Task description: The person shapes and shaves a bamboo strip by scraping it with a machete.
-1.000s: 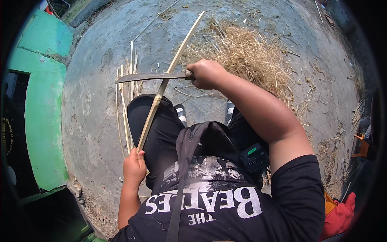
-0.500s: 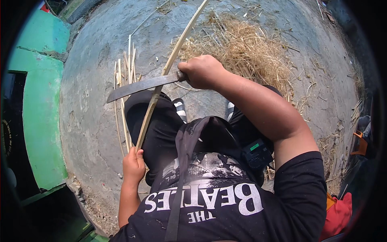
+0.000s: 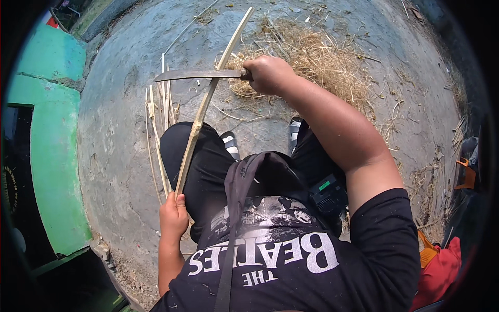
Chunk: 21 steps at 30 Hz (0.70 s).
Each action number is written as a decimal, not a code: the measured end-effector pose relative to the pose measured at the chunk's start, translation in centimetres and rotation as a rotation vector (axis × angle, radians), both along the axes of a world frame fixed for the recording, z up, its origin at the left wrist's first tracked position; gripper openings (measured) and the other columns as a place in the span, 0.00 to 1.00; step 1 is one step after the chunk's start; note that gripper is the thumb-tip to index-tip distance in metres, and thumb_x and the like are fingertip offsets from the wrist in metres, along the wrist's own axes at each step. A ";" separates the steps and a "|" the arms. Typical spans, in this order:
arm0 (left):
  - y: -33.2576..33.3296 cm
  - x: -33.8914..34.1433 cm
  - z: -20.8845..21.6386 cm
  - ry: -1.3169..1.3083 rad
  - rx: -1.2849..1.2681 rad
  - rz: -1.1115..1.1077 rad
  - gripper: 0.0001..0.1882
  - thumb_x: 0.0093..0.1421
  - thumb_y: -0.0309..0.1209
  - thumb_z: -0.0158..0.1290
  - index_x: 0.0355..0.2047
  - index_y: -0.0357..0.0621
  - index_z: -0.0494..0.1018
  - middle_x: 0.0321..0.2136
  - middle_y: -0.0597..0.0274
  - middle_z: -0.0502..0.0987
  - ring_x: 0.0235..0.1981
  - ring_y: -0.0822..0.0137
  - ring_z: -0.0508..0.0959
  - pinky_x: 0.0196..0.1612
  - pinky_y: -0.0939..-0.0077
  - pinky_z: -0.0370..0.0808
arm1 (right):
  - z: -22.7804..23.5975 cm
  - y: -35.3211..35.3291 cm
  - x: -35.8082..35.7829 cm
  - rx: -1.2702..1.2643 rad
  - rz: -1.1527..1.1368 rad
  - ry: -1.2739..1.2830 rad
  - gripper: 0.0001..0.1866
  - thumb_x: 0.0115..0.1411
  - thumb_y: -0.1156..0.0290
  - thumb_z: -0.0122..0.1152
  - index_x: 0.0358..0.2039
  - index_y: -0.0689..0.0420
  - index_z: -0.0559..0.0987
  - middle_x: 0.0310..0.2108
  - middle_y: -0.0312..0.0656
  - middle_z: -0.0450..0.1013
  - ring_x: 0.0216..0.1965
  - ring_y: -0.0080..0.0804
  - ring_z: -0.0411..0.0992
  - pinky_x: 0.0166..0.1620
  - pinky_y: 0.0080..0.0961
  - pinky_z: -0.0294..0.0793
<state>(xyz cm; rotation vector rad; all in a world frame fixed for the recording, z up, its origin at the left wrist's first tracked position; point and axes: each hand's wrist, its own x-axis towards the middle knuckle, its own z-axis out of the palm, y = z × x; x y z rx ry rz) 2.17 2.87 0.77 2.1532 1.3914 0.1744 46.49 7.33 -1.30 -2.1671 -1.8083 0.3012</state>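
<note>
My left hand (image 3: 174, 216) grips the near end of a long pale bamboo strip (image 3: 196, 127), which slants up and away to the right over my left thigh. In my right hand (image 3: 270, 75) is the handle of a machete (image 3: 197, 75). Its long grey blade points left and lies across the strip, toward the strip's far part. Just left of the held strip, several thin bamboo strips (image 3: 164, 101) lie on the ground, some reaching back close to my left hand.
A heap of curly straw-coloured shavings (image 3: 317, 65) covers the ground ahead, right of centre. Along the left runs a green wall (image 3: 54, 161). A red cloth (image 3: 439, 275) and an orange object (image 3: 466, 174) are at the right. A black device (image 3: 327, 195) rests by my right hip.
The machete has slid farther up the strip, away from me, and its blade now lies more level. My left hand has stayed nearly in place, still gripping the strip.
</note>
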 end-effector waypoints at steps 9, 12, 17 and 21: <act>-1.3 -1.8 -0.5 0.024 0.091 0.016 0.16 0.74 0.37 0.46 0.32 0.38 0.70 0.19 0.44 0.73 0.22 0.38 0.75 0.25 0.51 0.67 | -0.2 0.2 0.7 -0.004 -0.238 0.176 0.11 0.56 0.69 0.62 0.40 0.49 0.83 0.36 0.47 0.82 0.40 0.49 0.81 0.43 0.44 0.81; -1.4 -2.3 -0.1 0.013 0.108 0.004 0.15 0.74 0.37 0.47 0.33 0.38 0.70 0.20 0.44 0.74 0.23 0.37 0.76 0.25 0.50 0.67 | 0.3 -0.3 0.6 -0.015 -0.113 0.105 0.10 0.56 0.69 0.61 0.40 0.49 0.83 0.36 0.46 0.82 0.40 0.48 0.81 0.43 0.44 0.81; -3.3 -3.7 0.7 0.187 0.182 0.013 0.13 0.73 0.35 0.47 0.34 0.39 0.71 0.22 0.42 0.75 0.25 0.35 0.76 0.26 0.47 0.68 | 1.3 -1.7 -3.2 -0.107 0.156 0.007 0.11 0.57 0.69 0.60 0.40 0.48 0.83 0.36 0.45 0.82 0.41 0.46 0.82 0.43 0.43 0.81; -3.5 -3.4 -0.3 0.269 0.231 0.036 0.11 0.72 0.35 0.48 0.36 0.40 0.72 0.24 0.41 0.76 0.26 0.34 0.77 0.27 0.44 0.68 | 0.4 0.0 0.2 -0.112 -0.085 0.141 0.11 0.58 0.69 0.60 0.41 0.48 0.84 0.38 0.45 0.82 0.42 0.47 0.81 0.43 0.43 0.81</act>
